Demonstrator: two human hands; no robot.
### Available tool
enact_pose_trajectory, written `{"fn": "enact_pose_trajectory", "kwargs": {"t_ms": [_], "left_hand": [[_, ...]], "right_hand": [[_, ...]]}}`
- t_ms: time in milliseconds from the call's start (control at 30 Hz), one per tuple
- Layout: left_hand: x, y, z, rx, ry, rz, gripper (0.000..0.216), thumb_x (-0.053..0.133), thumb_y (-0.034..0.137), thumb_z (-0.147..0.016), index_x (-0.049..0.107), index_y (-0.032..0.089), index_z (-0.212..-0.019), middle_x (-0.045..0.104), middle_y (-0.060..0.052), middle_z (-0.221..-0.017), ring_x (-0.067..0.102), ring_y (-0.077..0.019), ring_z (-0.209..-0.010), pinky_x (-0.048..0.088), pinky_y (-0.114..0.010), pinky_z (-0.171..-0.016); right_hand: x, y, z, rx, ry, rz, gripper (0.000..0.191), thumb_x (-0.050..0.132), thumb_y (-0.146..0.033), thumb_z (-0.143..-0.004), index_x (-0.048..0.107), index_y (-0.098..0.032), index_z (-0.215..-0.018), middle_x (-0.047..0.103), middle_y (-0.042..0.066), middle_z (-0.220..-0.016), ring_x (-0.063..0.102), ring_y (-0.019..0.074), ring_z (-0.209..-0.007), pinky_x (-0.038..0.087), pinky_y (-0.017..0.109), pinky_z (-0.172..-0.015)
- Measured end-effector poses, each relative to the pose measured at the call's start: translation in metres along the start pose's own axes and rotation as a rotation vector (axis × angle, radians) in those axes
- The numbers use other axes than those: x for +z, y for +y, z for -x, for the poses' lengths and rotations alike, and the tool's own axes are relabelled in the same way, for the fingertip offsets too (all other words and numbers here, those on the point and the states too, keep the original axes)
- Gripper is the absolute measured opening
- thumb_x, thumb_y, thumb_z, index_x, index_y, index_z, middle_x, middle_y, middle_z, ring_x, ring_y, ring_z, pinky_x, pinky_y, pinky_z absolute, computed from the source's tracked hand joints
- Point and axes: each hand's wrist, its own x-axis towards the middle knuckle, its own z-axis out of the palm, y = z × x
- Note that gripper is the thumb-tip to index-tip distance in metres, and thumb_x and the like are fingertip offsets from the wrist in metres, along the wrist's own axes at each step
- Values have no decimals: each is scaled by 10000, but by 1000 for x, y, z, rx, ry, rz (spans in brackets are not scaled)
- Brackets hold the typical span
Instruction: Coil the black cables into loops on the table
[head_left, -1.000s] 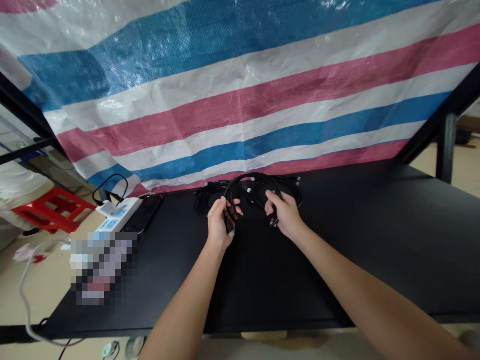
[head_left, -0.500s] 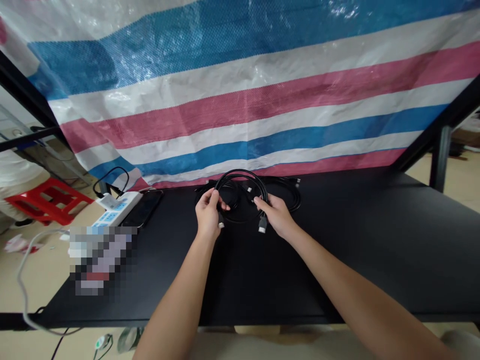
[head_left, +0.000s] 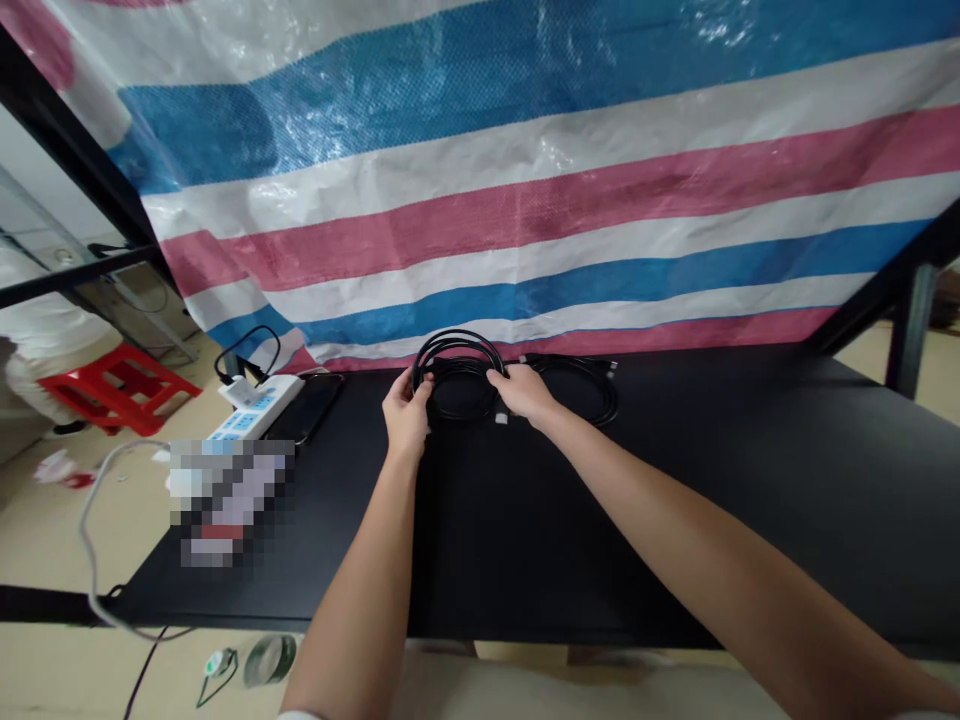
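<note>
Because both hands bracket it from opposite sides, the blk cable coil [head_left: 457, 338] sits bunched in one tight ring, tilted up a little, w/ its lower edge at the bench [head_left: 675, 520], near the back edge. L hand [head_left: 407, 415] curls round the coil's left side, fingers wrapped over the loops, apparently gripping the turns together. R hand [head_left: 523, 392] lies across the coil's right side, fingers pressed together and angled down; whether it pinches the cable or only steadies it can't be told from this view. Small white-tipped plug [head_left: 501, 418] pokes out just below the coil, b/w the hands, probably loose since neither hand seems to hold it. Second blk cable coil [head_left: 589, 395] lies flat just right of R hand, wider and looser, apparently set aside. Further left on the bench: white power strip [head_left: 259, 408] w/ a blk cord [head_left: 247, 345] looped out behind it, and a blk phone [head_left: 306, 408] just beside it, both apart from the hands. Pixelated patch [head_left: 229, 500] hides whatever lies nearer on that side. Striped tarp [head_left: 525, 200] hangs behind the bench, likely as a backdrop; red stool [head_left: 112, 385] sits on the floor [head_left: 60, 660] off left.
</note>
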Motion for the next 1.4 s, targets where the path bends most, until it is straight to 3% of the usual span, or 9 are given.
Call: {"fn": "enact_pose_trajectory", "kwargs": {"t_ms": [200, 367, 500, 600, 667, 867, 1000, 1167, 1400], "left_hand": [[-17, -13, -12, 123, 136, -432, 213, 704, 70, -608, 666, 207, -766, 672, -36, -735, 658, -242, -906, 477, -338, -867], [-17, -19, -6, 151, 66, -728, 410, 711, 82, -593, 632, 188, -982, 655, -156, -1085, 556, -335, -1166, 398, -439, -1008], [-18, -22, -1, 230, 47, -920, 526, 700, 132, -620, 586, 155, -1133, 487, -230, -1349, 424, -383, -1300, 342, -502, -1051], [-19, -22, 1, 328, 15, -1004, 388, 689, 142, -636, 646, 172, -1020, 520, -221, -1319, 388, -406, -1318, 278, -570, -1070], [-19, -22, 1, 397, -77, -996, 266, 688, 135, -634, 685, 195, -893, 591, -195, -1231, 421, -403, -1292, 271, -582, -1068], [-17, -30, 2, 545, -664, -825, 233, 738, 129, -602, 738, 242, -806, 722, -92, -825, 684, -269, -831, 501, -429, -883], [-19, -36, -1, 657, -764, -979, 291, 548, 58, -752, 741, 198, -920, 746, -97, -889, 700, -216, -809, 545, -374, -833], [-21, -34, 0, 765, -809, -1118, 414, 488, 17, -720, 737, 181, -1008, 741, -84, -1007, 697, -202, -911, 551, -338, -878], [-17, -31, 7, 777, -752, -1111, 232, 569, 154, -737, 765, 204, -851, 722, -102, -1037, 690, -244, -935, 551, -390, -874]], "right_hand": [[19, -9, -24, -10, -5, 369, 237, 609, -334, -755, 582, -212, -554, 624, 96, -591, 662, 265, -743, 493, 329, -657], [27, -14, -15, 66, 24, 480, 189, 602, -278, -787, 691, -119, -835, 679, 195, -849, 668, 301, -866, 508, 354, -712], [27, -21, 3, 55, -6, 650, 381, 511, -194, -847, 566, -88, -1209, 633, 226, -1092, 647, 319, -992, 500, 375, -780], [25, -23, 13, -66, -50, 776, 424, 426, -206, -895, 491, -146, -1309, 554, 206, -1248, 644, 320, -1012, 496, 394, -802], [24, -22, 17, -126, -87, 846, 404, 355, -214, -923, 518, -154, -1288, 520, 190, -1298, 638, 321, -1027, 493, 401, -824], [22, -16, 20, -224, -113, 912, 376, 331, -248, -949, 602, -146, -1189, 575, 168, -1247, 596, 284, -1093, 476, 362, -880], [15, -3, 26, -344, -28, 849, 350, 365, -260, -934, 639, -176, -1134, 616, 133, -1226, 562, 267, -1106, 499, 351, -825], [-24, 31, 29, -505, 252, 669, 281, 414, -243, -878, 691, -208, -910, 692, 95, -1005, 598, 233, -972, 493, 325, -800], [-99, 73, 22, 37, 481, 572, 140, 533, -258, -743, 667, -229, -772, 691, 85, -860, 632, 275, -897, 496, 375, -751]]}}
